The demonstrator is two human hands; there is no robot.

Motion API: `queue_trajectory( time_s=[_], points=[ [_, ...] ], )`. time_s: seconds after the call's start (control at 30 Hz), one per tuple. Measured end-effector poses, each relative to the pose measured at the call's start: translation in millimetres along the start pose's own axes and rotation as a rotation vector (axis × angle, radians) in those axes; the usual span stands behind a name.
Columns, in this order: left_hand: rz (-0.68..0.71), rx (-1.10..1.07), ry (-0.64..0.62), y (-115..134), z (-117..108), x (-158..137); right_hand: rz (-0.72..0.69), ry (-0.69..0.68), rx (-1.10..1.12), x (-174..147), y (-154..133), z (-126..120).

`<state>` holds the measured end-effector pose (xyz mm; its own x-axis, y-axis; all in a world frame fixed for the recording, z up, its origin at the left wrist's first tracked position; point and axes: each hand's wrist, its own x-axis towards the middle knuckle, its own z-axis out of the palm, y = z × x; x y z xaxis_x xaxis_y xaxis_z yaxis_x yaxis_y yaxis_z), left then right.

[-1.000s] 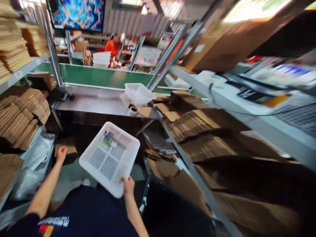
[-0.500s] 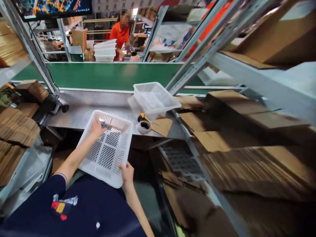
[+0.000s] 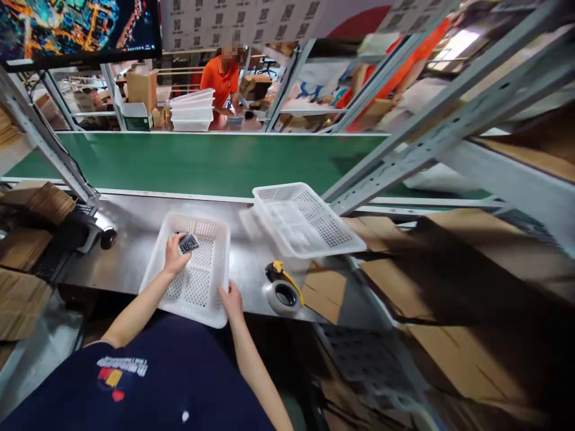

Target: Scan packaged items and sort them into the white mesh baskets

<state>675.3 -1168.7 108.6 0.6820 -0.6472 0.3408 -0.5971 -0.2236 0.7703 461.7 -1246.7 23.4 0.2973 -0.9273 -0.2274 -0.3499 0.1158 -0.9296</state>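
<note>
A white perforated plastic basket (image 3: 197,287) rests partly on the metal bench in front of me, its near end against my shirt. My left hand (image 3: 174,256) reaches inside and grips a small dark box with pale markings (image 3: 188,243), whose exact kind I cannot make out. At the basket's right rim, near the front corner, my right hand (image 3: 232,300) is closed on the edge. To the right stands a second white basket (image 3: 309,221). Between the baskets and some cardboard lies a tape dispenser (image 3: 284,290) with yellow and black parts.
Behind the metal bench (image 3: 130,257) runs a green conveyor belt (image 3: 215,164). Flat cardboard (image 3: 324,291) lies at the bench's right. A black mouse (image 3: 108,237) sits at the left. Metal posts flank the bench, and a person in orange (image 3: 222,84) works beyond the belt.
The held basket has come farther over the bench. My left hand has lifted the small dark box, which now shows clearly. My view has shifted.
</note>
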Motion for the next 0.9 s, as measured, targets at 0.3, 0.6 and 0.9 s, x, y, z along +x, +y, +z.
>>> queue_trajectory(
  time_s=[0.3, 0.6, 0.9],
  points=[
    [0.086, 0.056, -0.211, -12, -1, 39, -0.557, -0.079, -0.125, 42, -112, 52],
    [0.120, 0.019, -0.271, -12, 20, 30, -0.293, -0.239, -0.033, 65, -121, 51],
    [-0.224, -0.415, -0.319, 1, 52, 17, 0.447, -0.309, 0.554, 106, -100, -5]
  ],
)
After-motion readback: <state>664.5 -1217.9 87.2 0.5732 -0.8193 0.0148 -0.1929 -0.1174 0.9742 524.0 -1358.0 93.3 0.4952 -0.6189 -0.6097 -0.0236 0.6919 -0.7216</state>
